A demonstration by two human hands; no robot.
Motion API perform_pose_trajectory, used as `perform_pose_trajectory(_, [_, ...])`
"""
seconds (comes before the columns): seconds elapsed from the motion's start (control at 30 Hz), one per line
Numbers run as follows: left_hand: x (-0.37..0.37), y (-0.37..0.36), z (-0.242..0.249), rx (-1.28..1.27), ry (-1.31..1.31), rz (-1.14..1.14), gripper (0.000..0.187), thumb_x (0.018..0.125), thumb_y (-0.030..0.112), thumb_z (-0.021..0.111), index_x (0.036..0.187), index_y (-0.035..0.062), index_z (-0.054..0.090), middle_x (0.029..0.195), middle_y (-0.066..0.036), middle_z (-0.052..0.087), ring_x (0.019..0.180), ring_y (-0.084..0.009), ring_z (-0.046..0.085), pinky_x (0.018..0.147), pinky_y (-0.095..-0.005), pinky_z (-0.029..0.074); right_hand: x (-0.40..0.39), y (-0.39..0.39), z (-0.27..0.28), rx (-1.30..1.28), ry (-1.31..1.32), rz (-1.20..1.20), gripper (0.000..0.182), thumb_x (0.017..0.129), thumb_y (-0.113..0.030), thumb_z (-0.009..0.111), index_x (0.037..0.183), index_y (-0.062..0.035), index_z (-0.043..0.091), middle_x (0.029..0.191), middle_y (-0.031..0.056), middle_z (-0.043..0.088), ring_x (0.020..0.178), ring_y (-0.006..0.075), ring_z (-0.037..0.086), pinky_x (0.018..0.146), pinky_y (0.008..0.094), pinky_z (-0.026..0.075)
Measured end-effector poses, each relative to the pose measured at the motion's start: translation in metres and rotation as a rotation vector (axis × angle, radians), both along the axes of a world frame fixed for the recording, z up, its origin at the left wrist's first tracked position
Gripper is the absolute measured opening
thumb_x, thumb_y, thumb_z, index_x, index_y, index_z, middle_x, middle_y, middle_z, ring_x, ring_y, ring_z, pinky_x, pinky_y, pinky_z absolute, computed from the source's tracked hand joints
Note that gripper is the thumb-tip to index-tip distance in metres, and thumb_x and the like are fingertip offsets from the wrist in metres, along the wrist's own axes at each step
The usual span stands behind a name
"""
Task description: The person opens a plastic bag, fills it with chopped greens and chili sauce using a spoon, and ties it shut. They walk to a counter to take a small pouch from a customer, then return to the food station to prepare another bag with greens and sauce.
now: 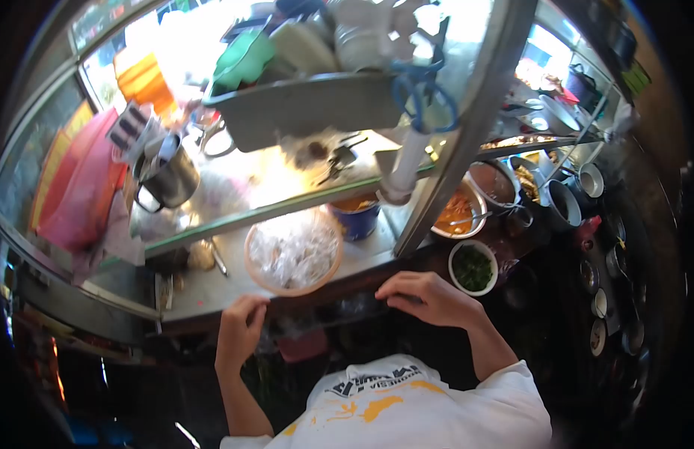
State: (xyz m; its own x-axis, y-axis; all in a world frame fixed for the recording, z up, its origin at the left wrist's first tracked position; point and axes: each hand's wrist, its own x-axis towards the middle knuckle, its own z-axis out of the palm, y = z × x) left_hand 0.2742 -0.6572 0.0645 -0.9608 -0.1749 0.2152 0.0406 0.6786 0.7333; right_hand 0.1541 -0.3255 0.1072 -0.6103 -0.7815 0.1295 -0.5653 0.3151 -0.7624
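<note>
My left hand (244, 329) hovers at the counter's front edge, just below and left of a round basket (251, 278) filled with small clear plastic bags (295, 248). Its fingers bend loosely with a gap to the thumb, and I see nothing in them. To the right, my right hand (431, 298) is held in the air, fingers reaching left and thumb apart, also without anything visible in it. Closest to that hand is a white bowl of chopped green leaves (473, 268). Neither hand touches the basket.
A blue tub (356, 218) stands behind the basket. Right of the metal post (467, 127) are a bowl of orange-red food (458, 213) with a spoon and several pots. A glass shelf above carries a metal mug (167, 179) and a grey bin (309, 112).
</note>
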Motion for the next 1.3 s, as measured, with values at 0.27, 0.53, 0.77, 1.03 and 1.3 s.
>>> perform_pose_trajectory(0.27, [-0.009, 0.099, 0.047, 0.044, 0.191, -0.023, 0.012, 0.086, -0.002, 0.062, 0.097, -0.0006, 0.068, 0.091, -0.013, 0.070, 0.083, -0.0234, 0.068, 0.076, -0.0299, 0.051, 0.002, 0.102, 0.052, 0.003, 0.018, 0.177, 0.020, 0.092, -0.013, 0.061, 0.110, -0.0043, 0.065, 0.105, 0.0112, 0.066, 0.093, 0.0281, 0.066, 0.081, 0.0366, 0.053])
perform_pose_trajectory(0.53, [-0.030, 0.227, 0.062, 0.085, 0.309, 0.004, 0.013, 0.087, 0.000, 0.063, 0.099, 0.0015, 0.068, 0.093, -0.012, 0.070, 0.083, -0.0222, 0.069, 0.073, -0.0283, 0.052, -0.037, 0.202, 0.072, 0.056, 0.047, 0.278, 0.021, 0.090, -0.010, 0.063, 0.111, -0.0072, 0.067, 0.103, 0.0098, 0.068, 0.093, 0.0266, 0.067, 0.080, 0.0355, 0.053])
perform_pose_trajectory(0.77, [0.029, 0.297, 0.018, 0.096, 0.102, 0.177, 0.015, 0.089, 0.008, 0.062, 0.102, 0.0016, 0.066, 0.098, -0.012, 0.066, 0.090, -0.0298, 0.065, 0.078, -0.0358, 0.052, -0.046, 0.160, 0.033, 0.030, 0.039, 0.452, 0.020, 0.087, -0.005, 0.065, 0.107, -0.0050, 0.068, 0.098, 0.0097, 0.069, 0.083, 0.0252, 0.068, 0.073, 0.0325, 0.053])
perform_pose_trajectory(1.03, [0.194, 0.299, -0.048, -0.029, -0.484, 0.336, 0.029, 0.089, 0.022, 0.062, 0.111, 0.0036, 0.062, 0.105, -0.014, 0.062, 0.102, -0.0320, 0.061, 0.085, -0.0424, 0.051, 0.107, 0.051, -0.043, 0.057, -0.320, 0.825, 0.020, 0.086, -0.003, 0.066, 0.107, -0.0035, 0.068, 0.096, 0.0112, 0.069, 0.082, 0.0249, 0.068, 0.072, 0.0317, 0.053])
perform_pose_trajectory(1.3, [0.444, 0.230, -0.086, 0.228, -0.771, 0.765, 0.041, 0.091, 0.030, 0.059, 0.120, 0.0027, 0.058, 0.112, -0.017, 0.060, 0.109, -0.0345, 0.057, 0.092, -0.0425, 0.046, 0.306, -0.137, -0.178, 0.191, -0.174, 1.059, 0.018, 0.087, -0.008, 0.064, 0.103, -0.0012, 0.068, 0.099, 0.0160, 0.069, 0.085, 0.0289, 0.068, 0.074, 0.0350, 0.054])
